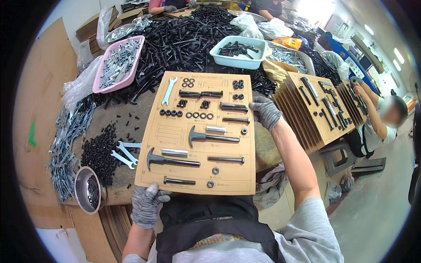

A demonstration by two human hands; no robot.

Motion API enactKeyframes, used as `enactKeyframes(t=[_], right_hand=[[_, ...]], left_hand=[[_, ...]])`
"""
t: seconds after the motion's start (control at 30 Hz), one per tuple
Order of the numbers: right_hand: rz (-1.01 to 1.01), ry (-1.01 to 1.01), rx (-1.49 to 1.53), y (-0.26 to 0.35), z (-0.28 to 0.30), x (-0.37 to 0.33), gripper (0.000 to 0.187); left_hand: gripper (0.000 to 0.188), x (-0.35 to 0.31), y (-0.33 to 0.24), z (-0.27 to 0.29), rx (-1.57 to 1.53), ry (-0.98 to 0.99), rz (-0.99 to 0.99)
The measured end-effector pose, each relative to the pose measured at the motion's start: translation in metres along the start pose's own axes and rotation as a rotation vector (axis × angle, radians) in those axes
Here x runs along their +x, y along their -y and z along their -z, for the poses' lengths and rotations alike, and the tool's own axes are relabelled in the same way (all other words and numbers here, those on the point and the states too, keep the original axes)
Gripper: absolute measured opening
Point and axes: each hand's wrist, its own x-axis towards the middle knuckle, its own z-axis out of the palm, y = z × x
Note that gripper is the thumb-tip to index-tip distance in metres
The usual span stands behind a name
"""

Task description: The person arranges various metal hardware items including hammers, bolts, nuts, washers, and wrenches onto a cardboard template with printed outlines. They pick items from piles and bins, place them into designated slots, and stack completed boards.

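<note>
A brown cardboard sheet (pixel 234 184) with printed outlines is held up in front of me, tilted. My left hand (pixel 146 205), in a grey glove, grips its lower left corner. On its right edge, my gloved right hand (pixel 266 113) is closed, with the fingertips partly out of sight. Fixed on the sheet are a pale open-end wrench (pixel 169 91), two black hooked bolts (pixel 215 137), two silver sleeves (pixel 174 152), black bolts (pixel 226 160) and several small nuts and washers (pixel 199 115).
Behind the sheet lies a big heap of black bolts (pixel 184 41). Around it stand a pink tray of silver sleeves (pixel 97 79), a blue tray (pixel 239 65) and a metal bowl (pixel 78 193). Loose wrenches (pixel 124 158) lie left; filled cardboard sheets (pixel 302 118) stand right, near a co-worker (pixel 379 118).
</note>
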Motion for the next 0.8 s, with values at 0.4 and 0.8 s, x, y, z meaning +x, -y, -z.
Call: enactKeyframes(t=[0.4,0.8], right_hand=[[0.212,-0.023,0.239,0.060,0.076,-0.028,0.032],[0.332,-0.290,0.321,0.114,0.211,-0.092,0.018]], left_hand=[[0.052,0.038,-0.094,-0.057,0.120,0.265,-0.060],[0.043,0.127,-0.111,-0.209,0.100,0.715,0.046]])
